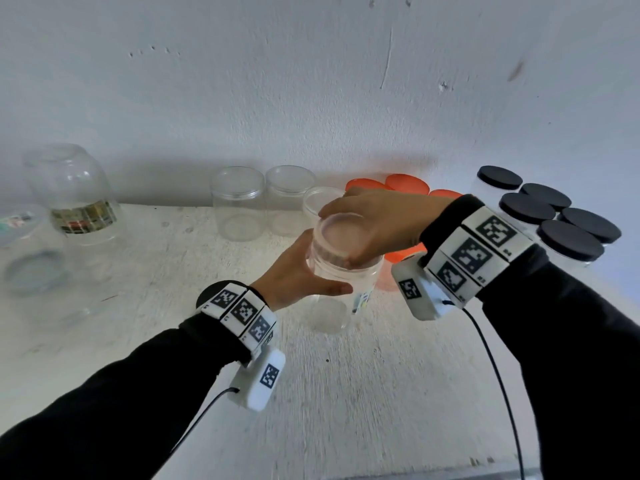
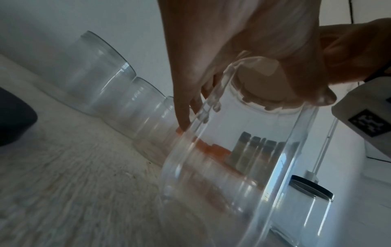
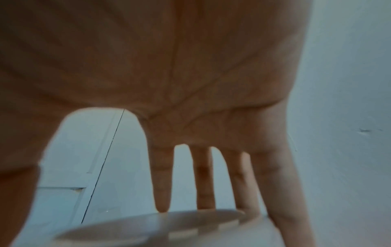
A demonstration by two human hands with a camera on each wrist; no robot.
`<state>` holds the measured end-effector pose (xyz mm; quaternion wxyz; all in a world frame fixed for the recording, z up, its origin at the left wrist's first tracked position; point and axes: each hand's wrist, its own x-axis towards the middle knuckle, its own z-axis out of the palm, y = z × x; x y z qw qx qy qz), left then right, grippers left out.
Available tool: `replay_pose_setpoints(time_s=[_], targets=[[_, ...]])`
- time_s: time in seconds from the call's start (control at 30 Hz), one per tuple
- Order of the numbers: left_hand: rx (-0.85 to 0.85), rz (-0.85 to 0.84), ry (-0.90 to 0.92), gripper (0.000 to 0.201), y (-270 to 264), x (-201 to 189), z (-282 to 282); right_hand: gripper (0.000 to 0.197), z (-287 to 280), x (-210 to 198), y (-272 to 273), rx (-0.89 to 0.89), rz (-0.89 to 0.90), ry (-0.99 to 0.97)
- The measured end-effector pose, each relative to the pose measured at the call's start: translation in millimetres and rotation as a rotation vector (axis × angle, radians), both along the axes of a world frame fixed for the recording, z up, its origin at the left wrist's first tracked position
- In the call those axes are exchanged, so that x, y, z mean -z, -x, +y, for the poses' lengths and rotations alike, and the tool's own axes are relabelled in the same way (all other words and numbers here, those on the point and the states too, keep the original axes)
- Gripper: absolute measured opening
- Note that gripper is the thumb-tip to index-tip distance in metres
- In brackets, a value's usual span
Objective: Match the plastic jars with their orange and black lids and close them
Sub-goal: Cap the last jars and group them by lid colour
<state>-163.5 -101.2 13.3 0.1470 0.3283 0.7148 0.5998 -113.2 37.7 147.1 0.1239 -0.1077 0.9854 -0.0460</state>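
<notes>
A clear plastic jar (image 1: pixel 332 292) stands mid-table, and my left hand (image 1: pixel 298 275) grips its side with the thumb across the front. My right hand (image 1: pixel 374 220) reaches over the jar's mouth from above and holds a whitish ribbed lid (image 1: pixel 343 237) by its rim. In the left wrist view, the jar (image 2: pixel 232 167) fills the frame, with the lid (image 2: pixel 264 93) sitting on its neck. In the right wrist view, my spread fingers (image 3: pixel 161 183) reach down to the lid's (image 3: pixel 148 229) edge. Orange lids (image 1: pixel 405 183) lie behind my right hand, partly hidden.
Three open clear jars (image 1: pixel 237 202) stand in a row by the wall. Several jars with black lids (image 1: pixel 554 220) cluster at the far right. Large upturned glass jars (image 1: pixel 74 192) sit at the left. A black lid (image 1: pixel 207 294) lies behind my left wrist.
</notes>
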Motion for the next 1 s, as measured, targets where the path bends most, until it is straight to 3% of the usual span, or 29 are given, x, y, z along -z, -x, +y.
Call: replay_pose_setpoints(time_s=[0.23,0.53,0.67,0.9,1.0], targets=[[0.124,-0.030,0.049,0.078,8,-6,-5,0.076,2,2,1,-0.041,-0.077,-0.011],[0.184,-0.052,0.073,0.092,17,-7,-9,0.075,-1,5,2,-0.061,-0.111,-0.008],[0.166,-0.053,0.071,0.085,16,-4,-9,0.071,-3,7,2,-0.022,-0.027,-0.071],[0.136,-0.099,0.022,0.093,9,0,-11,0.083,-13,15,-2,0.119,0.191,-0.259],[0.151,-0.084,0.023,0.092,7,-1,-12,0.084,-7,9,-3,0.106,0.127,-0.208]])
